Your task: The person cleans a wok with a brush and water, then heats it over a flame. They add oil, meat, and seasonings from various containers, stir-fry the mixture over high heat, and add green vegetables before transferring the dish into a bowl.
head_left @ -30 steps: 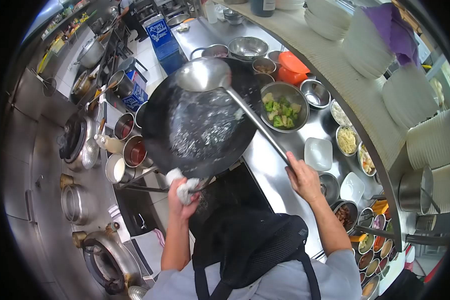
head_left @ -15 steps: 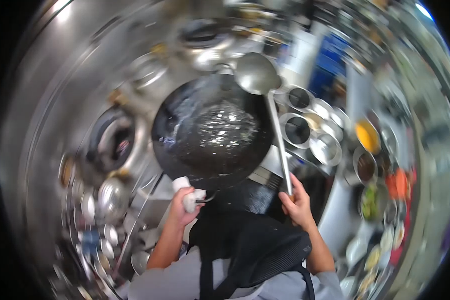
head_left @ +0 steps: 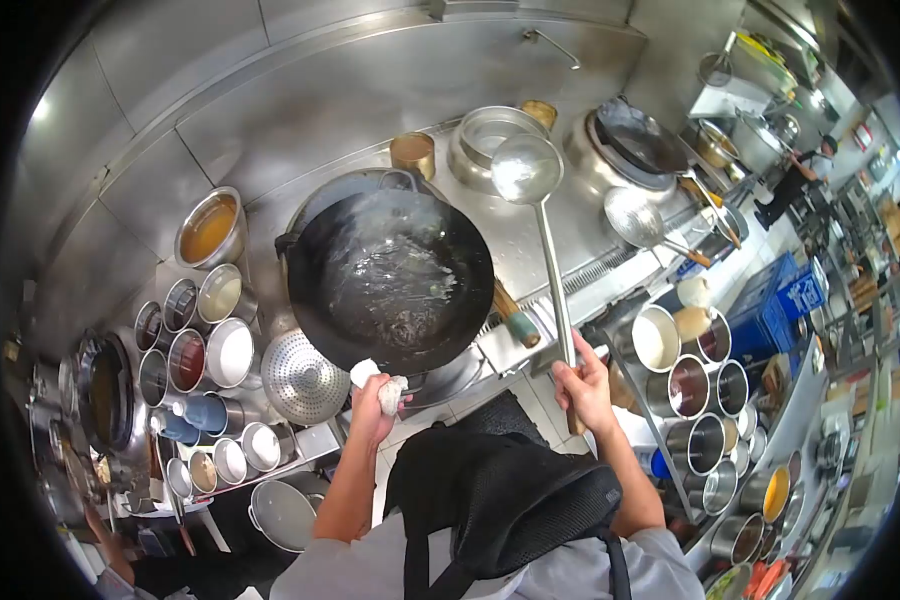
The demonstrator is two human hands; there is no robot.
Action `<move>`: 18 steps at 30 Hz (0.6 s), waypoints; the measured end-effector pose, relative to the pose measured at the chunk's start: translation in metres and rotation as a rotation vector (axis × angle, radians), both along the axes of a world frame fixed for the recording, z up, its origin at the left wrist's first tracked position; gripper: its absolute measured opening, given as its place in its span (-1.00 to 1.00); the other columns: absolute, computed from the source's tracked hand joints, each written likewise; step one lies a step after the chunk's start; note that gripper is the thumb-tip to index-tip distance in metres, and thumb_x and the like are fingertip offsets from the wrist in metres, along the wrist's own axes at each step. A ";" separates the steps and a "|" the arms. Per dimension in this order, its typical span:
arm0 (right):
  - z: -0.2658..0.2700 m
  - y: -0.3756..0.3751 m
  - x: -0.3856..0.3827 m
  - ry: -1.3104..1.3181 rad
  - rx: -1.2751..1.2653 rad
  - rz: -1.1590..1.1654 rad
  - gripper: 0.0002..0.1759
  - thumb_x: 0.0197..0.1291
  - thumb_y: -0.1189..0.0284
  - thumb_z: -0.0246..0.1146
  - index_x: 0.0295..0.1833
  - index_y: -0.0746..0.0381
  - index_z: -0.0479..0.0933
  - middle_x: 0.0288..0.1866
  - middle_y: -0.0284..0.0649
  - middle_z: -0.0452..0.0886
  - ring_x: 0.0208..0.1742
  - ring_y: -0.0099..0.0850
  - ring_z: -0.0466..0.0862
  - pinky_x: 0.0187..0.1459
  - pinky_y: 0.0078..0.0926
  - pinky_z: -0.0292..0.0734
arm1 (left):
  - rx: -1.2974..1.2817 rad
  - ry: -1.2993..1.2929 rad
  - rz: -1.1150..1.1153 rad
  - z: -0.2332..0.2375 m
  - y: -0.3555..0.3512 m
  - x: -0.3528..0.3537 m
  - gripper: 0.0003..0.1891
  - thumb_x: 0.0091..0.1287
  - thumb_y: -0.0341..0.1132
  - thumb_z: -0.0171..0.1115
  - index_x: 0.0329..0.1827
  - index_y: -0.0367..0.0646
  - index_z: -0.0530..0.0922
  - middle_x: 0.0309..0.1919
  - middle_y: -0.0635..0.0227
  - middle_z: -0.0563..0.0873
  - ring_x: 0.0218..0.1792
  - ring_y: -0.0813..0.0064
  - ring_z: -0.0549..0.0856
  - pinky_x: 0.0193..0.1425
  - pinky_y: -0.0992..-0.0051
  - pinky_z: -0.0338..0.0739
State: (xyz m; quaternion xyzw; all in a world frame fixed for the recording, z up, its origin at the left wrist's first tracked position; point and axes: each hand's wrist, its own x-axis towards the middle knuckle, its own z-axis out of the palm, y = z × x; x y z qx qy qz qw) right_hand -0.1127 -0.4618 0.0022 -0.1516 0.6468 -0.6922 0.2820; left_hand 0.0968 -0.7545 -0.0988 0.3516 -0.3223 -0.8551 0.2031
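Note:
A big black wok (head_left: 390, 280) with a shiny wet inside sits over the stove in front of me. My left hand (head_left: 375, 405) is closed round a white cloth (head_left: 391, 396) at the wok's near edge, and the handle under it is hidden. In my right hand (head_left: 585, 390) is the lower end of a long-handled ladle (head_left: 527, 170). The ladle's round bowl is up over the steel counter, to the right of the wok and apart from it.
A perforated strainer (head_left: 303, 378) lies left of the wok, beside several sauce containers (head_left: 230, 352). More pots (head_left: 688, 386) stand at the right. Another wok (head_left: 640, 135) is at the back right. A co-worker (head_left: 805, 175) stands far right; another person's arm (head_left: 108, 540) shows lower left.
The view has swung round, and the wok is now over the stove by the back wall. The cloth and ladle are still in my hands. Blur has cleared.

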 end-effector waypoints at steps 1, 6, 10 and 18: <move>-0.001 -0.020 -0.017 0.009 0.026 0.034 -0.23 0.46 0.53 0.23 0.68 0.23 0.06 -0.62 -0.38 0.46 -0.70 -0.59 0.41 -0.64 -0.57 0.33 | 0.003 0.001 0.014 -0.011 -0.009 -0.009 -0.81 0.41 -0.29 0.20 -0.05 -0.20 0.52 -0.29 0.11 0.75 -0.43 0.23 0.74 -0.47 0.39 0.60; -0.024 -0.115 -0.117 0.018 0.096 0.108 -0.23 0.43 0.52 0.27 0.65 0.26 0.11 -0.56 -0.35 0.50 -0.68 -0.57 0.44 -0.62 -0.54 0.34 | 0.080 0.074 0.184 -0.043 -0.043 -0.059 -0.83 0.41 -0.30 0.19 -0.07 -0.19 0.52 -0.30 0.15 0.74 -0.43 0.23 0.73 -0.48 0.39 0.60; -0.034 -0.184 -0.201 0.151 0.166 0.176 -0.25 0.41 0.47 0.26 0.63 0.27 0.16 -0.56 -0.37 0.51 -0.66 -0.57 0.48 -0.59 -0.51 0.41 | 0.166 0.078 0.252 -0.054 -0.054 -0.097 -0.82 0.41 -0.29 0.18 -0.03 -0.18 0.52 -0.29 0.15 0.74 -0.39 0.22 0.75 -0.47 0.37 0.60; -0.088 -0.366 -0.362 0.726 0.475 0.366 -0.38 0.23 0.43 0.27 0.40 0.41 0.42 -0.46 -0.08 0.66 -0.58 -0.29 0.66 -0.46 -0.26 0.60 | -0.283 -0.381 0.481 -0.077 -0.063 -0.122 -0.48 0.43 -0.08 0.39 0.15 -0.27 0.36 -0.14 0.13 0.65 -0.39 0.35 0.74 -0.53 0.28 0.70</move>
